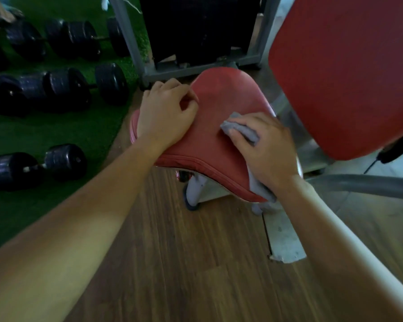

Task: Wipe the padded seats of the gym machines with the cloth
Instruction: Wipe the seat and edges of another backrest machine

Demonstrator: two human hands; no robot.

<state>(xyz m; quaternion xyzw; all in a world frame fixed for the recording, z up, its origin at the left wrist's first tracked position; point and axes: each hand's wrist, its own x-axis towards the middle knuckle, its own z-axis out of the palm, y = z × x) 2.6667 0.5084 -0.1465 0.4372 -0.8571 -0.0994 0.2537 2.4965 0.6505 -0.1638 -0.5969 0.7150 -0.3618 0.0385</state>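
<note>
A red padded seat (228, 98) of a gym machine sits in the middle of the view. My left hand (165, 112) rests on the seat's left edge with its fingers loosely curled and nothing in them. My right hand (265, 149) presses a grey cloth (242, 129) flat on the right side of the seat. Part of the cloth hangs down over the seat's near right edge. A large red padded backrest (344, 73) rises at the right.
Several black dumbbells (56, 87) lie on green turf at the left. A grey machine frame (196, 68) with a dark weight stack stands behind the seat. A grey bar (370, 184) crosses at the right. Wooden floor (184, 252) lies below.
</note>
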